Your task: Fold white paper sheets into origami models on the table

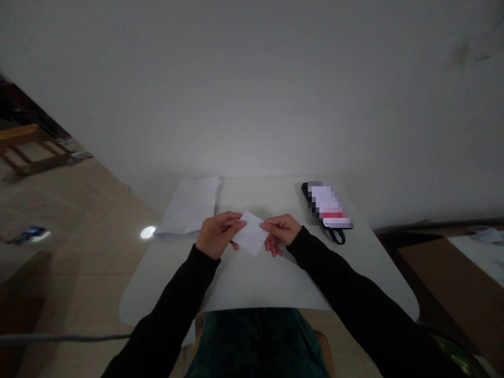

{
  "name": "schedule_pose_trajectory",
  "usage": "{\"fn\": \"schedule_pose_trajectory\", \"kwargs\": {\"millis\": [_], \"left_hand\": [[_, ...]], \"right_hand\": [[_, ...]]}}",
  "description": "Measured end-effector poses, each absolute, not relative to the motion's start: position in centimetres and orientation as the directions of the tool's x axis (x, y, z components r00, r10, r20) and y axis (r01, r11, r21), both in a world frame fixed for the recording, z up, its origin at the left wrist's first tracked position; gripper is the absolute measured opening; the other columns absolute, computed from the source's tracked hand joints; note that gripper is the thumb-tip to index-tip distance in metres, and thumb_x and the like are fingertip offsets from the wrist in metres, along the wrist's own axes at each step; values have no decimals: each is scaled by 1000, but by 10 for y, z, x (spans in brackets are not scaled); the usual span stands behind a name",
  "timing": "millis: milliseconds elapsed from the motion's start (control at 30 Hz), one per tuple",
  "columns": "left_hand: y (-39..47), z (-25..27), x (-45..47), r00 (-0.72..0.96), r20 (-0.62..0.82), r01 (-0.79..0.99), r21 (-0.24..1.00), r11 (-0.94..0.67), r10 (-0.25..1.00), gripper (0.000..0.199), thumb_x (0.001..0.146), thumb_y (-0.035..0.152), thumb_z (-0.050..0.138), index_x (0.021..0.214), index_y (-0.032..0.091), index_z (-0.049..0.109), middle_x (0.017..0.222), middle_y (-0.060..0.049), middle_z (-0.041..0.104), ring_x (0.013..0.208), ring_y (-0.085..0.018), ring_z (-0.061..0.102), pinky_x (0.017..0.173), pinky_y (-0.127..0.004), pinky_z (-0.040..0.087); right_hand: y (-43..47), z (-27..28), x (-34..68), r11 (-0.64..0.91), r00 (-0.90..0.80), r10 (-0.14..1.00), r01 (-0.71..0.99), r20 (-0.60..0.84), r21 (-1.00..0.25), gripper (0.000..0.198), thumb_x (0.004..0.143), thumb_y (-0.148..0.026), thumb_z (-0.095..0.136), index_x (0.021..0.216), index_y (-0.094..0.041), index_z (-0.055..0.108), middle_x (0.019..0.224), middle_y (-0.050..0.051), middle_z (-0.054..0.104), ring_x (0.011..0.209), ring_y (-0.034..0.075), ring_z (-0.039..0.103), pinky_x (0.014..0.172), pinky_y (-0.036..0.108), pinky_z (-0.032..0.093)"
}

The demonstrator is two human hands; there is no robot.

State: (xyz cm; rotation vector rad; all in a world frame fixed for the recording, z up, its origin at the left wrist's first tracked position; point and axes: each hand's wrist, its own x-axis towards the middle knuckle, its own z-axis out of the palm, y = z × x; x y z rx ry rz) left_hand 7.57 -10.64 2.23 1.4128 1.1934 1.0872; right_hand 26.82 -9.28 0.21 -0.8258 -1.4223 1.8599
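A small folded piece of white paper [250, 234] is held just above the white table [252, 283], tilted like a diamond. My left hand [218, 234] pinches its left edge, thumb on top. My right hand [281, 232] pinches its right corner with fingers curled under. Both arms wear black sleeves and reach in from the bottom of the view.
A stack of white sheets [191, 205] lies at the table's far left. A dark phone [326, 210] with a strap rests at the far right. A white wall stands right behind the table. Tiled floor and a wooden chair [27, 147] lie to the left.
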Motion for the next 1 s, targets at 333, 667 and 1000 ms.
{"fn": "schedule_pose_trajectory", "kwargs": {"millis": [333, 667, 1000], "left_hand": [[-168, 4, 56, 270, 333, 611, 666, -428, 903, 11, 82, 23, 57, 92, 19, 59, 95, -4, 60, 72, -10, 60, 69, -24, 52], [-186, -12, 48, 568, 450, 610, 332, -719, 689, 23, 85, 9, 47, 103, 14, 61, 108, -13, 63, 95, -19, 57, 80, -36, 52], [-197, -6, 29, 604, 391, 583, 377, -719, 695, 43, 79, 26, 63, 120, 19, 52, 106, -10, 67, 86, -20, 63, 72, -34, 56]], "right_hand": [[-148, -21, 254, 164, -390, 920, 277, 45, -947, 32, 87, -40, 41, 93, -14, 60, 58, 1, 59, 42, 11, 53, 39, 23, 43], [-155, -23, 264, 822, -663, 554, 340, 504, -458, 30, 76, -10, 47, 102, -16, 62, 92, 8, 65, 82, 19, 55, 69, 35, 47], [-147, -24, 270, 849, -700, 506, 299, 504, -436, 23, 77, -34, 66, 95, -21, 65, 88, 3, 70, 85, 17, 59, 71, 33, 47]]}}
